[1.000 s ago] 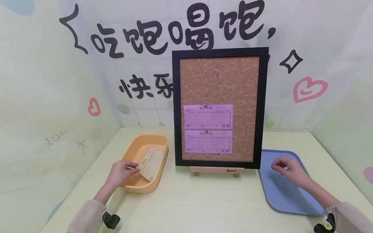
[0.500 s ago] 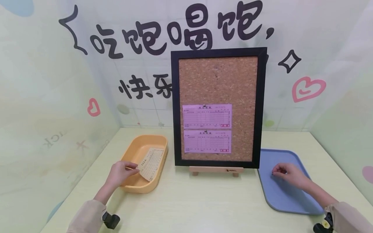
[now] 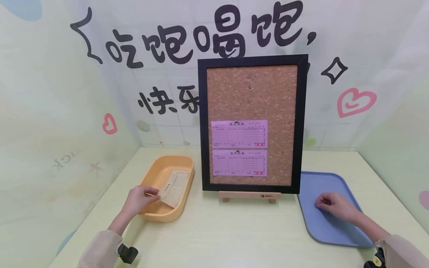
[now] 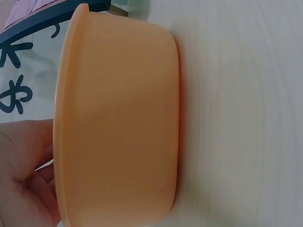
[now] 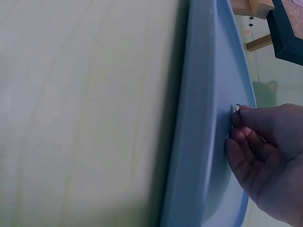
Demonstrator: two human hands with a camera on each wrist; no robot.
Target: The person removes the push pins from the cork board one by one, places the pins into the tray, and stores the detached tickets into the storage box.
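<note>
While the left hand (image 3: 139,199) keeps its pinch on the corner of a cream slip (image 3: 174,188) at the near rim of the orange tub (image 3: 157,217), the head view shows the right hand (image 3: 335,206) lower than a second ago: it was raised over the blue tray (image 3: 330,232), thumb and forefinger together, and its fingertips now rest on the tray floor. The framed cork board (image 3: 251,89) on its small wooden easel (image 3: 249,196) stands between the two, with two pink slips (image 3: 239,134) pinned one above the other; nothing on it has shifted. I judge that the lowered hand is setting down, or picking up, something small at the tray.

From the left wrist, the tub's outer wall (image 4: 118,123) fills the frame on the pale table (image 4: 241,118); the hand (image 4: 23,175) is curled behind the rim, and a thin white edge between the fingers is likely the slip.

From the right wrist, thumb and forefinger (image 5: 265,118) are pinched on a small metallic pushpin (image 5: 235,109), its tip against the tray (image 5: 208,94). It is not let go.
</note>
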